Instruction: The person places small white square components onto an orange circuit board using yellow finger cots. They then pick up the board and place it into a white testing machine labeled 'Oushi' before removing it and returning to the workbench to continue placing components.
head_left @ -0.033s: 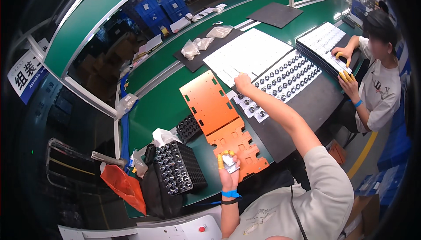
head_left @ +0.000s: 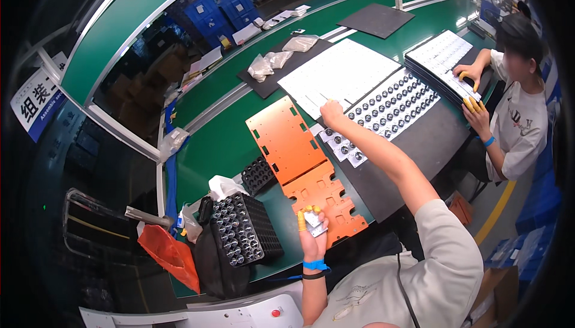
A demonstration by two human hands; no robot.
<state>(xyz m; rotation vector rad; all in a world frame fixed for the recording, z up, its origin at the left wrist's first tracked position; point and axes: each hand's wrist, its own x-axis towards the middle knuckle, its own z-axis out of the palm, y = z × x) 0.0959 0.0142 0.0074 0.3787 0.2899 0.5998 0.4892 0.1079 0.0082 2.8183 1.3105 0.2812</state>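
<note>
My left hand [head_left: 311,246], with yellow finger covers and a blue wrist strap, is closed round a few small white plates [head_left: 314,225] over the near end of the orange fixture [head_left: 286,136]. My right hand [head_left: 332,113] reaches forward, its fingers drawn together at the near edge of a large white sheet [head_left: 338,70] marked off in small pieces. Whatever those fingers hold is hidden. Just right of that hand lie rows of white plates carrying round black parts [head_left: 383,109], some near ones set apart from the rest.
Black trays of shiny round parts [head_left: 239,232] stand at the left, with a smaller black tray [head_left: 258,175] behind. Plastic bags [head_left: 269,64] lie on a dark mat. At the right a co-worker [head_left: 521,100] handles a stacked white sheet [head_left: 440,58]. An orange bag [head_left: 169,256] hangs front left.
</note>
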